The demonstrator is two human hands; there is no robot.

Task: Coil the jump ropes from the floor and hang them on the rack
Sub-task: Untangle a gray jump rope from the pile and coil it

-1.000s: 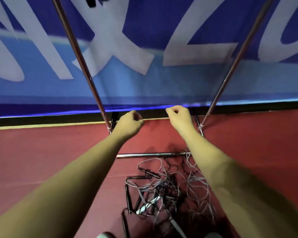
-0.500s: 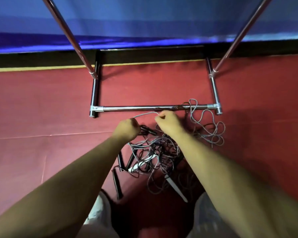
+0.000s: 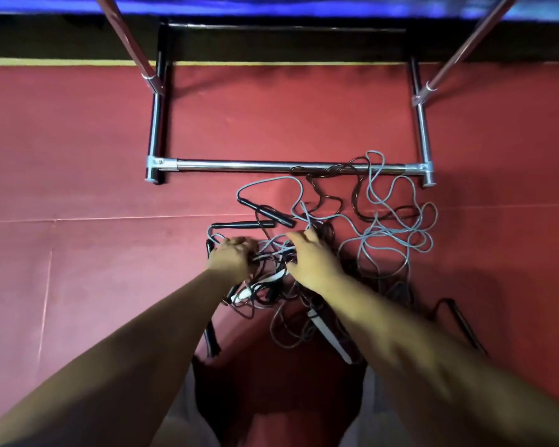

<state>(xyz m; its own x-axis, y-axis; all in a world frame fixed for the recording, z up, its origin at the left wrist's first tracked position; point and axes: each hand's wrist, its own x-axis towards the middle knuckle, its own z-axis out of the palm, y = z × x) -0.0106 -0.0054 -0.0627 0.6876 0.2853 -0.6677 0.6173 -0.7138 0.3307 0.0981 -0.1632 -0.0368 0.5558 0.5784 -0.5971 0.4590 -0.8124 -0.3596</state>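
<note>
Hands lower now: left hand seemingly fisted on tangled cords, right hand splayed

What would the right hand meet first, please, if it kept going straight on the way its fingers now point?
Probably the grey rope lying just beyond the right hand, then the black handle up and left of it. Depth is hard to judge here; the fingertips may already touch the tangle.

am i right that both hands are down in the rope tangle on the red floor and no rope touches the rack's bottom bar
Partly. The head view shows the left hand and right hand in the rope tangle on the red floor, but grey and dark rope loops do lie across the rack's bottom bar near its right end.
</note>
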